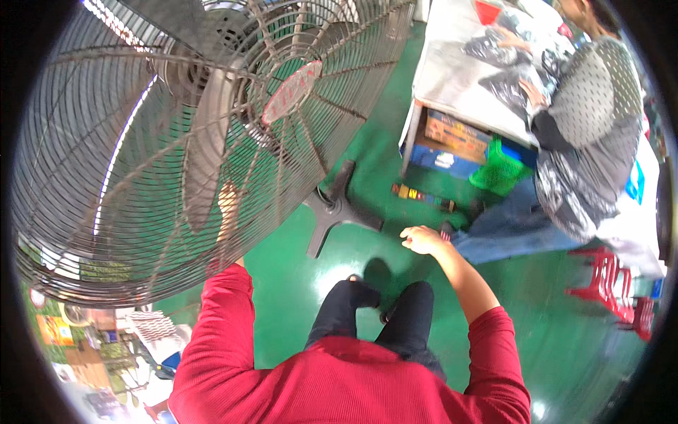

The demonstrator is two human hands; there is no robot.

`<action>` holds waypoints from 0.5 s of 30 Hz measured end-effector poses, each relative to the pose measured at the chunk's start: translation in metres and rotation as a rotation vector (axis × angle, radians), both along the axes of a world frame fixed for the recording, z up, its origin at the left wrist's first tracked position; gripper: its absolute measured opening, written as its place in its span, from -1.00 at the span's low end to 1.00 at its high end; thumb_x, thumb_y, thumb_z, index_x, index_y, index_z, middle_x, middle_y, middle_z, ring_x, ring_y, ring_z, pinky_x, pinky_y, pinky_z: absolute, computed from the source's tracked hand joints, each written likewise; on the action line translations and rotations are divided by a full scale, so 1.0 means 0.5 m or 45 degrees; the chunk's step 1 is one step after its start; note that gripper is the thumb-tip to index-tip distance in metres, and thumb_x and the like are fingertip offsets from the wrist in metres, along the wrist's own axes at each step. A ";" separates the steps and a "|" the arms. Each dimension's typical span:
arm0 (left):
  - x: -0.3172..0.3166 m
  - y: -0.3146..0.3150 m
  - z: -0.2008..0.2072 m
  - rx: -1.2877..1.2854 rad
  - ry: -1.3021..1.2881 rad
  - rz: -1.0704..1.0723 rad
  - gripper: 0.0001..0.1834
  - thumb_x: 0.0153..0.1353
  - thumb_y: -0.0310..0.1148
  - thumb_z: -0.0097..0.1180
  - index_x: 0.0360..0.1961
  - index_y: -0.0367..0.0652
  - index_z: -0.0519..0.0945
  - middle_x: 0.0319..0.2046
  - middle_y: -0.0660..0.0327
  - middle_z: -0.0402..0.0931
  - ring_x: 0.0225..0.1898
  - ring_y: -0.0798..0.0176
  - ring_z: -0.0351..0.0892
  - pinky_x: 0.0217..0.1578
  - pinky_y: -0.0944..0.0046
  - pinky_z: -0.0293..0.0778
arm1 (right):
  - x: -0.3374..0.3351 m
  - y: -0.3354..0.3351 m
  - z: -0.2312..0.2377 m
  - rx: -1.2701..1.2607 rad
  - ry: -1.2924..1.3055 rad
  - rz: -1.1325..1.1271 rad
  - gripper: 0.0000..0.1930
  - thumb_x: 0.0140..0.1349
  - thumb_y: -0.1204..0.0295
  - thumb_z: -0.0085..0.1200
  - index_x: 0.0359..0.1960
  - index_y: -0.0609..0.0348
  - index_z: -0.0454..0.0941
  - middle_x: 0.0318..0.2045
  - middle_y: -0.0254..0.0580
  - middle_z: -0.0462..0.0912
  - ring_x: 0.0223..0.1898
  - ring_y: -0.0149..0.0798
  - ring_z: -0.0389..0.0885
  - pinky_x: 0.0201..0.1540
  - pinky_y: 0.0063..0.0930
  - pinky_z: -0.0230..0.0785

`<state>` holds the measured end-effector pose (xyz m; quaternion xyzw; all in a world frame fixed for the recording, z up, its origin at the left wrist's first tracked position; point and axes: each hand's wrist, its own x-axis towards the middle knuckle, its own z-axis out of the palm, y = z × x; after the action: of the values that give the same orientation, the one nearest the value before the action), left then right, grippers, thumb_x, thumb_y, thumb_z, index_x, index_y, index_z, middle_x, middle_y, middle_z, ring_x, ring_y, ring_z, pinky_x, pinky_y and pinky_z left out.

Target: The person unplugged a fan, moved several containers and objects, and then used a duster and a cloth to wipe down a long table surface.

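Note:
A large pedestal fan (289, 95) with a dark wire cage and broad blades fills the upper left. Its dark star-shaped base (339, 212) stands on the green floor. My left hand (227, 200) is up behind the fan's cage, seen only through the wires. Whether its fingers grip anything is hidden. My right hand (421, 240) hangs in front of me to the right of the base, fingers curled in, with nothing visible in it. It is apart from the fan.
At the right a person (586, 92) in a dotted top works at a white table (448, 60) with black plastic bags (505, 88). Cardboard boxes (455, 134) and a green basket (501, 169) sit beneath. Red plastic stools (604, 283) stand far right. Assorted goods (88, 360) lie lower left.

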<state>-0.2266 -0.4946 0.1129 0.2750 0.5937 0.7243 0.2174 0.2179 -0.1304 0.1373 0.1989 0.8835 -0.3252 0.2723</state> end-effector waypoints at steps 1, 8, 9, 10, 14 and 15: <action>0.005 0.024 0.015 -0.122 0.063 0.154 -0.43 0.21 0.10 -0.32 -0.17 -0.24 0.42 -0.17 0.11 0.44 -0.04 0.14 0.36 -0.07 0.10 0.26 | -0.042 0.021 -0.014 0.004 0.070 0.013 -0.64 0.10 0.23 -0.04 -0.05 -0.02 0.42 -0.03 -0.13 0.44 0.03 -0.11 0.37 0.05 -0.27 0.24; -0.055 0.184 0.027 -0.269 0.155 0.401 -0.35 0.19 0.15 -0.31 0.00 -0.25 0.32 0.00 0.07 0.31 0.09 0.13 0.23 0.06 0.13 0.10 | -0.495 0.122 -0.138 -0.016 0.960 0.197 -0.57 0.06 0.30 -0.02 -0.01 0.15 0.33 -0.02 -0.05 0.40 0.05 -0.05 0.32 0.09 -0.25 0.19; -0.051 0.165 0.005 -0.277 0.144 0.435 -0.33 0.19 0.15 -0.31 0.03 -0.25 0.30 0.02 0.06 0.29 0.10 0.12 0.21 0.08 0.13 0.08 | -0.559 0.082 -0.105 0.082 0.807 0.252 -0.57 0.07 0.29 -0.02 -0.01 0.14 0.33 -0.01 -0.04 0.39 0.05 -0.05 0.32 0.09 -0.27 0.19; -0.052 0.186 0.000 -0.298 0.147 0.441 -0.32 0.19 0.16 -0.31 0.05 -0.25 0.29 0.05 0.06 0.27 0.12 0.12 0.19 0.10 0.13 0.05 | -0.603 0.070 -0.062 0.178 0.660 0.275 -0.58 0.07 0.29 -0.03 -0.01 0.14 0.34 -0.01 -0.03 0.39 0.04 -0.04 0.32 0.09 -0.28 0.19; -0.145 0.235 -0.090 -0.147 0.050 0.437 -0.35 0.21 0.13 -0.33 0.08 -0.21 0.31 0.03 0.12 0.32 0.10 0.18 0.23 0.10 0.19 0.07 | -0.814 0.060 -0.157 -0.313 1.315 0.308 -0.51 0.13 0.29 -0.06 0.11 0.07 0.18 -0.08 -0.03 0.40 -0.03 -0.11 0.37 0.00 -0.26 0.27; -0.175 0.227 -0.116 -0.085 -0.014 0.437 -0.43 0.25 0.07 -0.34 0.04 -0.16 0.37 -0.06 0.20 0.43 0.03 0.25 0.32 0.05 0.23 0.15 | -0.847 0.037 -0.164 -0.890 1.325 0.099 -0.49 0.15 0.31 -0.09 0.15 0.05 0.10 -0.11 -0.07 0.40 -0.05 -0.18 0.37 -0.03 -0.27 0.30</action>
<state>-0.3140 -0.3810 0.0549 0.1581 0.6544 0.7323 0.1029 -0.2054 -0.1119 0.0552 -0.1186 0.7484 -0.6389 -0.1328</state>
